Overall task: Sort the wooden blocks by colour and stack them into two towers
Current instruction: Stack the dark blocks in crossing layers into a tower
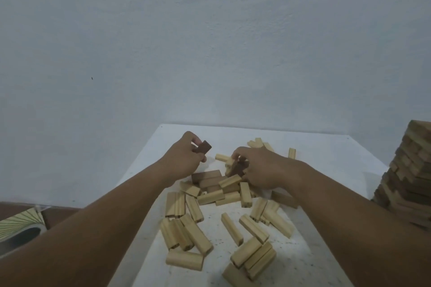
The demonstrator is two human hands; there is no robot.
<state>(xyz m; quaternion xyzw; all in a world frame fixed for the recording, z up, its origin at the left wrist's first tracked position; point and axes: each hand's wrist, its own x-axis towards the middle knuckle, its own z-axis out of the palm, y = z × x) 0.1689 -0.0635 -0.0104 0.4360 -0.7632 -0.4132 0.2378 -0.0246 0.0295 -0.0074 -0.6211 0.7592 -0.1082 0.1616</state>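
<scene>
Floor, far left: we see a patterned mat (22, 222) beside the table, cut off by the frame edge.
Surface: a white table (326, 147) against a pale wall (210, 53).
Left hand (184, 158): we see it pinching 1 dark block (203, 147) above the table's far left part; the block's long axis tilts up toward the right.
Pile (221, 212): pale blocks lie scattered every way across the table's middle and near side, with a few brown ones mixed in.
Right hand (258, 168): fingers curl round another dark block (236, 168) in the pile; we cannot make out its full length.
Tower (410, 170): stacked blocks at the right, cut off by the frame.
</scene>
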